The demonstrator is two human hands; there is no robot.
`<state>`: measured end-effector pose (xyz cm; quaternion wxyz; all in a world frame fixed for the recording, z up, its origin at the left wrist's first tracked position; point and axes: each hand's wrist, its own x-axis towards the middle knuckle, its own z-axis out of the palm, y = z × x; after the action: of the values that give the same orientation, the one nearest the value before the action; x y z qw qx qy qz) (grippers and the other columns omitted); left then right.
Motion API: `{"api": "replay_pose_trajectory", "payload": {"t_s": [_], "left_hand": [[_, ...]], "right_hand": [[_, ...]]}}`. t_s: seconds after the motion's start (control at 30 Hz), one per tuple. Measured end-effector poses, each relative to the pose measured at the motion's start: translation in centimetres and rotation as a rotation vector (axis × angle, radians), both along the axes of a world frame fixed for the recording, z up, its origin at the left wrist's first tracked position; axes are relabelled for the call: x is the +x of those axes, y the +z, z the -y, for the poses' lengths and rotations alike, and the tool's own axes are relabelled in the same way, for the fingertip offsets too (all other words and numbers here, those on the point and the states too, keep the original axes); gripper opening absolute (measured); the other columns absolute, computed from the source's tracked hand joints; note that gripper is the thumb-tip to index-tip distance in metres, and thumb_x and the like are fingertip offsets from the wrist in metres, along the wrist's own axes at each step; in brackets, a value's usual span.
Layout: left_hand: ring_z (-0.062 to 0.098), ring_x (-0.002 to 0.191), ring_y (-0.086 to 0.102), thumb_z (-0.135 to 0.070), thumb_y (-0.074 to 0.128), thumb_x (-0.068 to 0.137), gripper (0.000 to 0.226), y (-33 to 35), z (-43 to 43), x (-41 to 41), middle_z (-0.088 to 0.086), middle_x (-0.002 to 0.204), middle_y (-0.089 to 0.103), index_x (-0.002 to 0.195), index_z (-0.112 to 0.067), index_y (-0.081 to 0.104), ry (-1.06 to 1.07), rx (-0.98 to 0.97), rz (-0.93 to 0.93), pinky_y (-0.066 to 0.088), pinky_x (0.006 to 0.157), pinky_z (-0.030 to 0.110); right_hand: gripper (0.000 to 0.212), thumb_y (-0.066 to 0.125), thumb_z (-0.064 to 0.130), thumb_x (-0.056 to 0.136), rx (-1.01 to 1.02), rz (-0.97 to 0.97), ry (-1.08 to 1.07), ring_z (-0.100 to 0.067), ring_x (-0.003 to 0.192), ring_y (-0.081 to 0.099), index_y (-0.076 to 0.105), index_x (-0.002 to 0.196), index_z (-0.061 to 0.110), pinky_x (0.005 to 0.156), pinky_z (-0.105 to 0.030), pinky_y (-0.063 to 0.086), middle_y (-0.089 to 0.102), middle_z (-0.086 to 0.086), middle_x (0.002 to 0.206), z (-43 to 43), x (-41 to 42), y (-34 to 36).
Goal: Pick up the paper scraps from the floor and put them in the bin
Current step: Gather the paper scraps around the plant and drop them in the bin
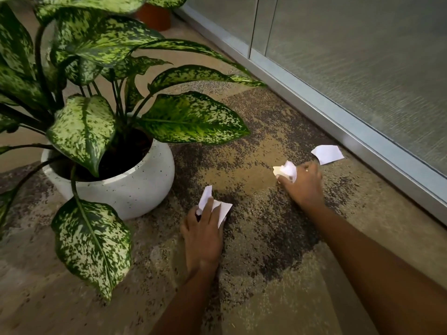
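My left hand (203,235) is low over the carpet, fingers closed on white paper scraps (223,210) that stick out above and to the right of the fingers. Further right, my right hand (303,183) grips a crumpled white scrap (287,170) at its fingertips. One more white paper scrap (327,154) lies flat on the carpet just beyond my right hand, close to the metal wall base. No bin is in view.
A white speckled plant pot (125,189) with large mottled leaves (191,117) stands left of my left hand. A frosted glass partition with a metal base rail (362,131) runs along the right. An orange pot (154,16) sits at the back.
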<state>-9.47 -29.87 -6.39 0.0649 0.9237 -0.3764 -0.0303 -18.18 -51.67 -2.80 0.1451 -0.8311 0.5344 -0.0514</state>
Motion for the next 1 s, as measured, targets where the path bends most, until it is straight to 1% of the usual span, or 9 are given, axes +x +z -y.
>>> {"api": "replay_pose_trajectory", "payload": {"t_s": [0.1,0.17,0.23,0.37,0.47,0.63,0.8,0.9,1.0], "left_hand": [[0.025,0.144,0.023,-0.035,0.037,0.098,0.049,-0.6,0.0,0.4,-0.01,0.159,0.018,0.146,-0.029,0.029,-0.039,0.041,-0.073,0.022,0.114,0.046],[0.023,0.149,0.005,-0.034,0.027,0.101,0.05,-1.0,0.1,0.6,-0.009,0.161,0.004,0.15,-0.029,0.017,-0.051,0.054,-0.111,0.009,0.119,0.044],[0.023,0.149,-0.002,-0.032,0.026,0.101,0.05,-1.1,0.1,0.6,-0.008,0.161,0.002,0.15,-0.029,0.014,-0.051,0.033,-0.136,0.004,0.121,0.042],[0.021,0.149,-0.004,-0.029,0.027,0.101,0.05,-0.9,0.0,0.6,-0.008,0.161,0.004,0.15,-0.027,0.015,-0.045,-0.028,-0.173,0.003,0.122,0.038],[0.02,0.149,-0.004,-0.028,0.028,0.102,0.05,-0.8,0.0,0.5,-0.009,0.16,0.007,0.15,-0.027,0.015,-0.036,-0.063,-0.195,0.005,0.122,0.035],[0.018,0.149,-0.001,-0.026,0.033,0.101,0.05,-0.7,-0.2,0.5,-0.01,0.158,0.014,0.149,-0.026,0.02,-0.033,-0.134,-0.213,0.01,0.122,0.031],[0.021,0.147,0.015,-0.01,0.044,0.096,0.049,-0.8,-0.5,0.9,-0.003,0.152,0.035,0.143,-0.018,0.037,-0.068,-0.343,-0.348,0.018,0.122,0.035],[0.022,0.141,0.031,-0.001,0.045,0.095,0.041,-0.5,-1.1,1.6,0.004,0.142,0.048,0.134,-0.012,0.052,-0.115,-0.48,-0.449,0.025,0.118,0.034],[0.024,0.131,0.045,-0.006,0.043,0.098,0.034,0.8,-1.8,2.3,0.012,0.137,0.054,0.13,-0.003,0.055,0.043,-0.559,-0.703,0.031,0.103,0.019]], "right_hand": [[0.089,0.06,0.059,0.08,0.143,-0.061,-0.032,-0.036,0.14,0.02,0.03,0.144,0.004,0.113,-0.048,0.026,0.018,-0.016,0.153,0.5,1.2,-0.1],[0.09,0.059,0.061,0.08,0.182,-0.095,-0.051,-0.037,0.142,0.02,0.029,0.144,0.006,0.112,-0.051,0.025,0.018,-0.016,0.154,0.6,1.7,-0.5],[0.078,0.053,0.056,0.086,0.127,-0.152,-0.032,-0.038,0.136,0.03,0.033,0.141,0.005,0.109,-0.048,0.031,0.03,-0.021,0.148,0.7,1.9,-0.7],[0.041,0.051,0.019,0.093,-0.092,-0.235,0.106,-0.035,0.116,0.052,0.042,0.129,0.0,0.096,-0.041,0.044,0.051,-0.024,0.129,1.0,1.2,-0.6],[0.045,0.052,0.022,0.093,-0.079,-0.231,0.177,-0.037,0.12,0.048,0.04,0.13,0.001,0.101,-0.041,0.039,0.049,-0.024,0.131,2.2,0.3,-0.2],[0.073,0.054,0.051,0.087,0.107,-0.311,0.239,-0.038,0.139,0.025,0.026,0.148,0.022,0.114,-0.044,0.025,0.03,-0.019,0.149,3.0,-0.8,0.3],[0.074,0.057,0.048,0.087,0.177,-0.275,0.185,-0.032,0.144,0.019,0.033,0.143,0.005,0.117,-0.045,0.015,0.028,-0.019,0.152,1.1,-1.5,-0.3],[0.065,0.056,0.042,0.09,0.3,-0.184,0.062,-0.037,0.141,0.023,0.041,0.139,0.002,0.115,-0.043,0.023,0.023,-0.023,0.152,-1.2,-2.8,-0.3],[0.051,0.05,0.033,0.095,0.318,-0.092,0.021,-0.036,0.134,0.033,0.043,0.137,0.005,0.109,-0.042,0.033,0.028,-0.02,0.15,-4.8,-5.2,0.0]]}}
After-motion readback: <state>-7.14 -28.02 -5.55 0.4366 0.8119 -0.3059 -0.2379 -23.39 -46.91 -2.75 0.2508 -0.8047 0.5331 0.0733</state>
